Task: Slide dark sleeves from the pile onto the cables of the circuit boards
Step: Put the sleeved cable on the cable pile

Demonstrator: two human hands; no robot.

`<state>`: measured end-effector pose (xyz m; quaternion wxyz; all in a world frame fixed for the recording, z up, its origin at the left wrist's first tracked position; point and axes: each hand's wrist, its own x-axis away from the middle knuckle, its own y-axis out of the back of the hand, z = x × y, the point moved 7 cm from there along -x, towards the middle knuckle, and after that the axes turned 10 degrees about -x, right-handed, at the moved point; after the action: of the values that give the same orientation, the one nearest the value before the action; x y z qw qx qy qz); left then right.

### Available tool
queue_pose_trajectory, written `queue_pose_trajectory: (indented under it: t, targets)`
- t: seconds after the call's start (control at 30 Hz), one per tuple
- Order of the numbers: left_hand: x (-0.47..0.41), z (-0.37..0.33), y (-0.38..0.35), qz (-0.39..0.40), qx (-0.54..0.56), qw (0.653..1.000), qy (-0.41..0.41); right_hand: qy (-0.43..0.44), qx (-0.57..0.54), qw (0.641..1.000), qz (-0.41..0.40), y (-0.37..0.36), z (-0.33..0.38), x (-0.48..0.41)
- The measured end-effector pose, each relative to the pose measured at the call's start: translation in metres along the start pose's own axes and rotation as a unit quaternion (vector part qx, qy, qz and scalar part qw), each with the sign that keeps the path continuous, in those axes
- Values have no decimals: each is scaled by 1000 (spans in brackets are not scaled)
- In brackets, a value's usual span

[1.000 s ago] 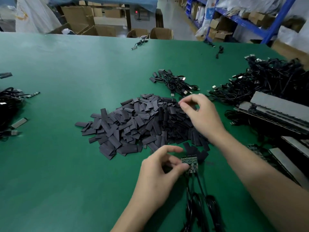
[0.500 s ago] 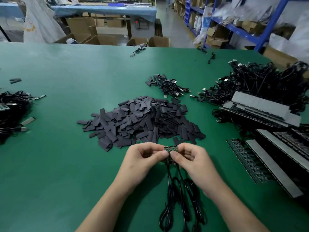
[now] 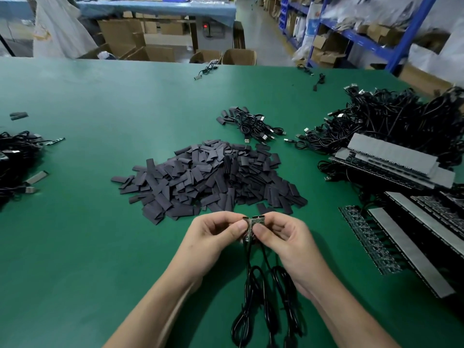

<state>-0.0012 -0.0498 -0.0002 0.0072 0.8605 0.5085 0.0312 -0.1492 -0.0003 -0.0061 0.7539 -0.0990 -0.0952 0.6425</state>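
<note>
Left hand (image 3: 216, 232) and right hand (image 3: 283, 237) each keep a pinching grip on the paired circuit boards (image 3: 253, 220), just near of the sleeve pile (image 3: 208, 177) — cables (image 3: 258, 292) hang nearward. Probably separating the boards; next, one hand must fetch a sleeve.

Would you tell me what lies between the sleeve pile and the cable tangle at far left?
Head view: only bare green table between sleeve pile and tangle.
</note>
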Motion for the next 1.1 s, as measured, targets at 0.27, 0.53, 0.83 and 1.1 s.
queue_pose_trajectory:
  t: [0.27,0.53,0.83,1.1]
  targets:
    - [-1,-9,14,-45,-7,998,-45,141,350,922,-87,9,27,9]
    - [2,-29,21,-77,-180,969,-151,129,248,960,16,-19,22,14]
    - [-3,-20,88,-199,-566,797,-71,-96,-339,929,113,14,32,13]
    - [-2,-21,94,-211,-564,794,-80,-145,-305,928,159,19,27,12]
